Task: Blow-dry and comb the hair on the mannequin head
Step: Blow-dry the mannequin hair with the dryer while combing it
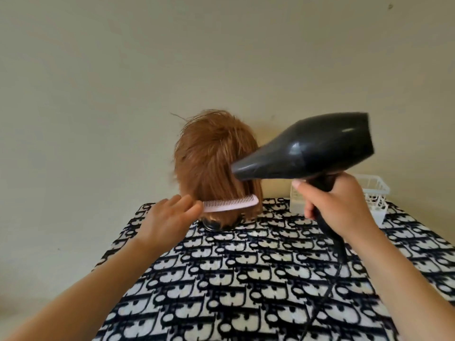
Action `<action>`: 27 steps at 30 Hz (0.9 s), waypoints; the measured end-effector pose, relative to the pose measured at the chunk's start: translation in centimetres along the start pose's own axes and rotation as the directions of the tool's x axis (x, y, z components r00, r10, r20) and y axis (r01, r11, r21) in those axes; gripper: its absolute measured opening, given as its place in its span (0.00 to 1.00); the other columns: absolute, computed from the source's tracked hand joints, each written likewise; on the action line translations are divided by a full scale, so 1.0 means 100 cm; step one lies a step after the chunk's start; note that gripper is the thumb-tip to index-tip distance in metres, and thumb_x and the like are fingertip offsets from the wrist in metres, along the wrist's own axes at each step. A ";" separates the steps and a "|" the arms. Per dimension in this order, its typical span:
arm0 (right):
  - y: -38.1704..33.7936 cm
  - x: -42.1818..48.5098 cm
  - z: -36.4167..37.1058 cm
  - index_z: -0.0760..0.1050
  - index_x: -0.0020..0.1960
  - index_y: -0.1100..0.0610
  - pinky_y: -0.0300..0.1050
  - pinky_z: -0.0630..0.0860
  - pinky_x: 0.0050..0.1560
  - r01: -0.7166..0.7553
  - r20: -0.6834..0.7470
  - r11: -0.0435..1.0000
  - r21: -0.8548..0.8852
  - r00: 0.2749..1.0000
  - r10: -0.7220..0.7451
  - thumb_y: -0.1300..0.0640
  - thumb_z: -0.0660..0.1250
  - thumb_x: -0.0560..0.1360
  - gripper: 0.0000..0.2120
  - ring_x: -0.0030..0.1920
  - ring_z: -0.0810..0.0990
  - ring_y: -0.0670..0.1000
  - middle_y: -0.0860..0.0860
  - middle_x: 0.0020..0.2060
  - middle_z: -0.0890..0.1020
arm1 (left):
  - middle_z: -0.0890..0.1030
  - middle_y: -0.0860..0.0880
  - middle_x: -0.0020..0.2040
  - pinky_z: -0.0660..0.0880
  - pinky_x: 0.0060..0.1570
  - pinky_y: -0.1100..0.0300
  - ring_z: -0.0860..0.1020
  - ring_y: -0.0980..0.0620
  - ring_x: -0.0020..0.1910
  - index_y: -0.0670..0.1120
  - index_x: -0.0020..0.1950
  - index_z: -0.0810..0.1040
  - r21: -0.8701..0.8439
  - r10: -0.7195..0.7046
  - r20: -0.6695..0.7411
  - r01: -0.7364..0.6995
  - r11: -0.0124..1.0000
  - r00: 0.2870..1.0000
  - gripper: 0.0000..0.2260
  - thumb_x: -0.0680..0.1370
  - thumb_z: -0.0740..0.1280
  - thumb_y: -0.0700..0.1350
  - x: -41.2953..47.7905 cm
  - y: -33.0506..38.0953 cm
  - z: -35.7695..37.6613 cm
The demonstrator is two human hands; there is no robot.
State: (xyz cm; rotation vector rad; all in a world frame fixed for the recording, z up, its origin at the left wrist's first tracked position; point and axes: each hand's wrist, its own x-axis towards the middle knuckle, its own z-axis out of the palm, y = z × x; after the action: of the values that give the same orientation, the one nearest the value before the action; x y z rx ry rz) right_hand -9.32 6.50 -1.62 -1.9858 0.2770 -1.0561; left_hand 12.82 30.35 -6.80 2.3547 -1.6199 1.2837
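Observation:
A mannequin head with short ginger hair [209, 158] stands on a dark round base [216, 225] at the far side of the table, its back towards me. My left hand [170, 217] holds a pink comb [231, 204] level, with its teeth in the lower ends of the hair. My right hand [339, 205] grips the handle of a black hair dryer [307, 148]. The dryer's nozzle points left and touches or nearly touches the right side of the hair. Its black cord [330, 286] hangs down over the table.
The table carries a cloth with a black and white pattern [246, 279]. A white plastic basket [371, 193] stands at the back right, behind my right hand. A plain beige wall [147, 70] rises right behind the table.

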 end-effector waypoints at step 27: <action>-0.055 0.073 -0.004 0.76 0.29 0.55 0.45 0.78 0.33 0.025 -0.057 1.000 -0.008 0.998 -0.025 0.52 0.70 0.76 0.18 0.22 0.79 0.49 0.53 0.22 0.80 | 0.73 0.55 0.35 0.63 0.34 0.57 0.72 0.47 0.34 0.53 0.46 0.72 -0.487 -0.669 -0.354 0.482 0.728 0.653 0.10 0.82 0.53 0.52 0.056 -0.043 -0.051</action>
State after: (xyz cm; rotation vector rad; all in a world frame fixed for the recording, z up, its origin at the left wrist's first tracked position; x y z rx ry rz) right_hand -6.13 5.75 6.90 -1.9726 0.2875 -1.1304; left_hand 13.81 30.20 1.86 1.8379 -0.7320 1.1846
